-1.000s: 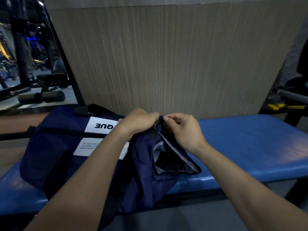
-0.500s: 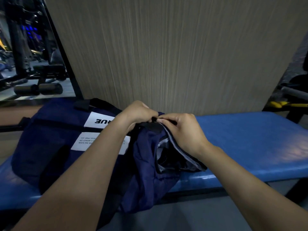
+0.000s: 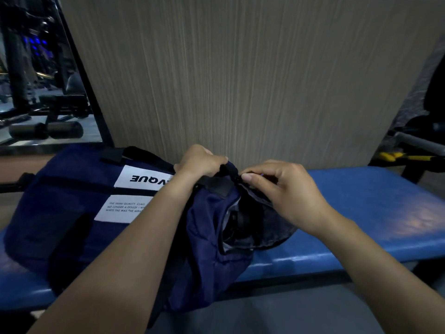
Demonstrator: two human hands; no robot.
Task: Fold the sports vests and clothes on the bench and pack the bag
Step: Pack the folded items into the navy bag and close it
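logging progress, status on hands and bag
Left hand grips bag end. Right hand pinches at zipper. Opening still gapes. Bench unobstructed.

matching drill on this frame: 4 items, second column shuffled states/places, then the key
1. left hand
2. right hand
3. navy bag
4. blue bench

A. lies on its side, end gaping open
B. pinches at the zip end of the opening
C. grips the fabric by the black strap
D. carries the bag, bare on the right

Pairs: 1-C, 2-B, 3-A, 4-D
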